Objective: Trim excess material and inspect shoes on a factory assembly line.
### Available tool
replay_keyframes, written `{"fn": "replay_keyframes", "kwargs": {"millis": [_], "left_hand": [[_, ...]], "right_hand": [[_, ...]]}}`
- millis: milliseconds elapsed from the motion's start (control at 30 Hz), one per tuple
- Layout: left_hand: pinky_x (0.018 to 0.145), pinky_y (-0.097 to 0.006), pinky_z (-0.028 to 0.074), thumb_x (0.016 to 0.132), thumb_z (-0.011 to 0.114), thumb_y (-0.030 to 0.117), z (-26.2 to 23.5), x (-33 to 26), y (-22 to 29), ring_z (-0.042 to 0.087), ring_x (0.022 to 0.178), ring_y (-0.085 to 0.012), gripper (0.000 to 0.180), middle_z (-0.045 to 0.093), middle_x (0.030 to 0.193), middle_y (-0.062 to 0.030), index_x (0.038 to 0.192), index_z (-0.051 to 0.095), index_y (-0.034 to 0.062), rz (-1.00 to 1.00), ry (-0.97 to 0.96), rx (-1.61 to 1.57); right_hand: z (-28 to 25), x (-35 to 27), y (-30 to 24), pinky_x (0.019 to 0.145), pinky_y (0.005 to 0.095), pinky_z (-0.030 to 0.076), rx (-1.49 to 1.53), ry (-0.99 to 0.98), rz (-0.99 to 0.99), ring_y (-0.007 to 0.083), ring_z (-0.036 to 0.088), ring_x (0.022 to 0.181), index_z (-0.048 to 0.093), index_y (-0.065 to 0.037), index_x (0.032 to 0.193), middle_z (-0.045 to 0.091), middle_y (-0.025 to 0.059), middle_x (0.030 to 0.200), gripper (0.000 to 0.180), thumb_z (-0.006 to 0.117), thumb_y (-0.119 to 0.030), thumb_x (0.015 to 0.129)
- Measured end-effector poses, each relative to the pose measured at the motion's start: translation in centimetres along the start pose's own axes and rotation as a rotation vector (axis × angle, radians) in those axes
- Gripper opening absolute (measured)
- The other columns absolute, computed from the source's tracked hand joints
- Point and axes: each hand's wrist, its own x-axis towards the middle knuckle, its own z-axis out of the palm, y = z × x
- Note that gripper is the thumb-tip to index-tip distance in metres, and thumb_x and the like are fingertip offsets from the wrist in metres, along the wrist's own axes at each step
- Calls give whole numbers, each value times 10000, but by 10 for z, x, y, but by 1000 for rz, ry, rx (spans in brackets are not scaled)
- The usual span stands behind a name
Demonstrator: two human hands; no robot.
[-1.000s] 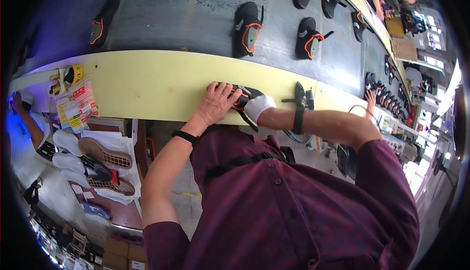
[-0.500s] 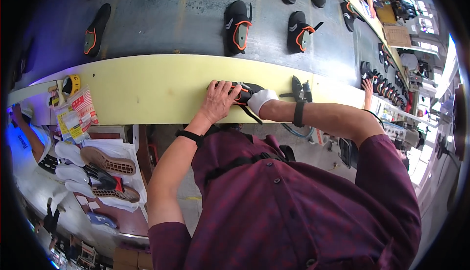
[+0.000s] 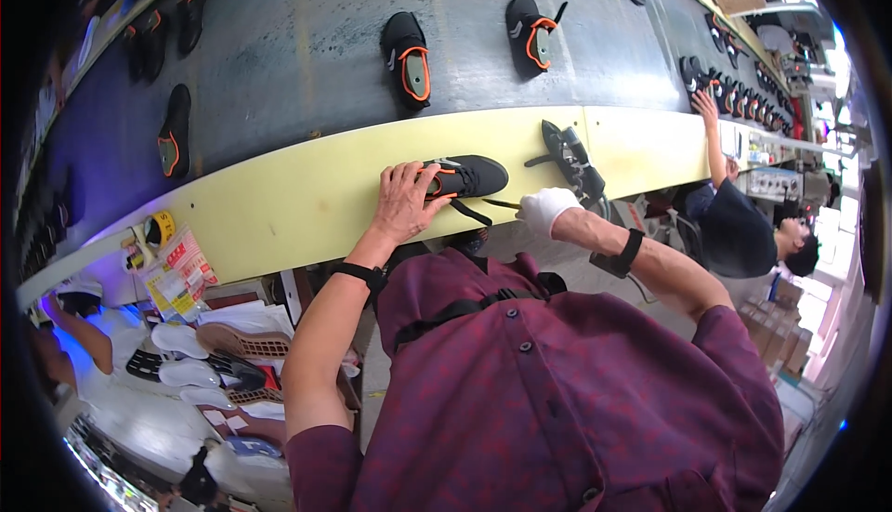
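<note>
A black low shoe (image 3: 481,176) with an orange-edged opening lies on its side or tilted on the pale yellow ledge (image 3: 316,187), toe to the right. My bare left hand (image 3: 407,200) grips its heel end, fingers curled over the opening. A loose black strap (image 3: 471,213) hangs off the shoe over the ledge's near edge. My right hand (image 3: 548,211), in a white glove, is closed just right of the shoe. From its fingers a thin dark stick-like tool (image 3: 502,203) points left toward the strap; its exact kind is unclear.
Beyond the ledge, a grey conveyor belt (image 3: 279,66) carries several black shoes. A dark hand tool with a metal cylinder (image 3: 574,150) rests at the ledge's right. Lower left are soles (image 3: 243,341) and a yellow tape roll (image 3: 160,228). Another person's hand (image 3: 704,107) touches shoes at right.
My right hand has drawn back from the shoe to the right, revealing its toe and the thin tool. My left hand stays on the heel. Shoes on the belt have shifted in view.
</note>
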Motion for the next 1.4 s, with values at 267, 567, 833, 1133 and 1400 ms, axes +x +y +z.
{"fn": "replay_keyframes", "kwargs": {"millis": [267, 567, 833, 1133, 1400], "left_hand": [[1050, -481, 400, 915, 790, 278, 9, 6, -2, 578, 1196, -306, 574, 621, 1282, -92, 1418, 582, 94, 32, -4, 114], [1030, -485, 418, 900, 793, 277, 13, 6, -7, 591, 1155, -307, 589, 625, 1258, -86, 1405, 559, 83, 55, 38, 129], [1037, -500, 430, 881, 804, 276, 17, 1, -12, 590, 1167, -305, 595, 620, 1265, -97, 1406, 600, 85, 46, 104, 142], [1050, -509, 425, 857, 827, 299, 25, -5, -15, 602, 1169, -300, 600, 626, 1254, -102, 1383, 609, 109, 51, 159, 160], [1047, -502, 418, 858, 840, 305, 25, -6, -5, 602, 1164, -289, 610, 630, 1228, -93, 1387, 601, 119, 36, 91, 150]], "right_hand": [[5, 7, -8, 716, 509, 612, 142, 193, -72, 411, 781, 818, 813, -66, 1007, 774, 210, 840, 344, 684, -385, 1008], [-42, 59, -10, 768, 475, 622, -260, 124, -256, 351, 804, 872, 826, -93, 973, 808, 153, 903, 236, 676, -275, 980], [-84, 103, -55, 762, 450, 618, -741, -142, -597, 312, 803, 879, 823, -88, 971, 809, 120, 911, 179, 808, -159, 808], [-49, 108, -79, 774, 463, 599, -756, -160, -467, 301, 805, 892, 845, -102, 977, 814, 108, 938, 183, 813, -177, 813], [-37, 96, -87, 754, 472, 629, -632, -34, -408, 314, 806, 933, 840, -112, 1013, 822, 114, 993, 162, 781, -181, 878]]}}
